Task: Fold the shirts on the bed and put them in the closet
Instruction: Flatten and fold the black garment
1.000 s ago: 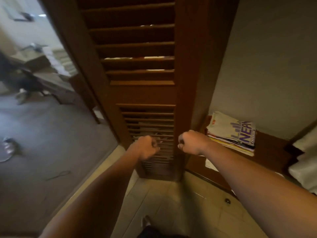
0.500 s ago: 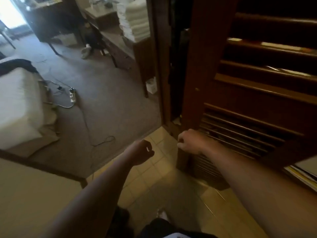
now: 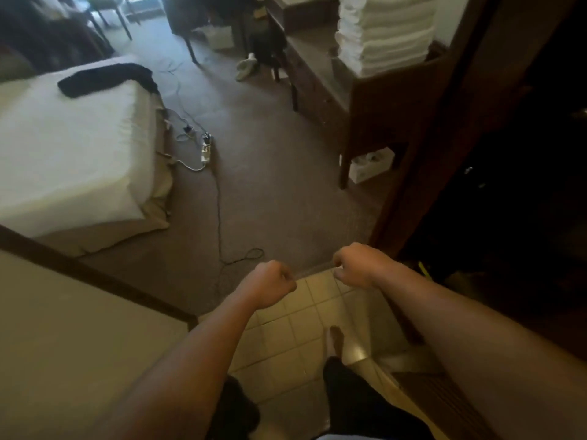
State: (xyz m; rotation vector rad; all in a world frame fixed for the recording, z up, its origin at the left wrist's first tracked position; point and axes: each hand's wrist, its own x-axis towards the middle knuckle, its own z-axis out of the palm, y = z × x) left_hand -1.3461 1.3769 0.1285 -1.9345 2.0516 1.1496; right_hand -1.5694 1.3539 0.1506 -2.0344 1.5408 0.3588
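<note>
From the head view we see both arms stretched forward over the tiled floor (image 3: 305, 315), where it meets the grey carpet (image 3: 270, 173). Our left hand (image 3: 270, 282) is clenched into a fist and holds nothing. Our right hand (image 3: 357, 266) has its fingers curled inward, also with nothing in them, and the two hands sit near each other without touching. On the left stands the bed (image 3: 70, 154) with its white cover, and a dark garment (image 3: 104, 79) lies across its far corner; we cannot tell whether it is a shirt. A power strip (image 3: 205, 150) with its cable lies on the carpet just beside the bed. Far right, a stack of folded white towels (image 3: 384, 30) rests on a wooden bench (image 3: 374, 106). The dark closet frame (image 3: 422, 173) rises at the right edge.
</note>
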